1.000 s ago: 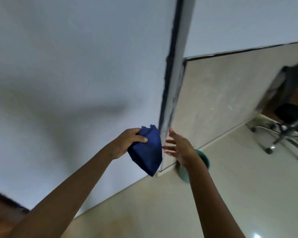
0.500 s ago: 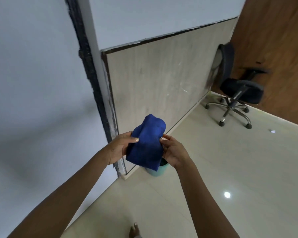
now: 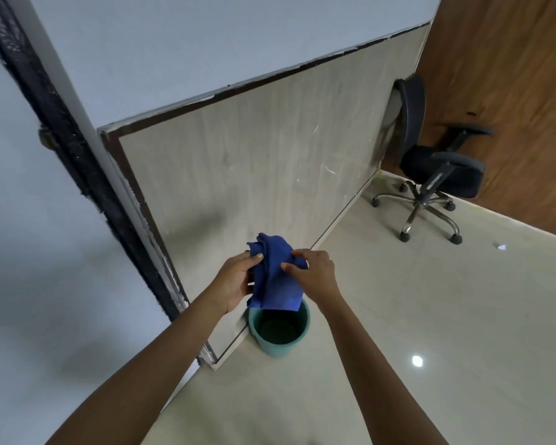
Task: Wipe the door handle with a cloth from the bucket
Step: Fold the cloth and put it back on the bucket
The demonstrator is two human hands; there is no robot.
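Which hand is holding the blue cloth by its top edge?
The left hand; its thumb presses the blue cloth near the top edge. The right hand pinches it lower, mid-fold.

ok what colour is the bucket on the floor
Teal green bucket, dark inside; the head view shows it just below the blue cloth.

A cloth (image 3: 275,276) is held between the left hand (image 3: 235,281) and right hand (image 3: 315,273). Directly below the hands, a bucket (image 3: 279,329) stands on the floor (image 3: 430,316), beside a wall panel (image 3: 254,175). An office chair (image 3: 430,168) stands far right, beyond the hands.
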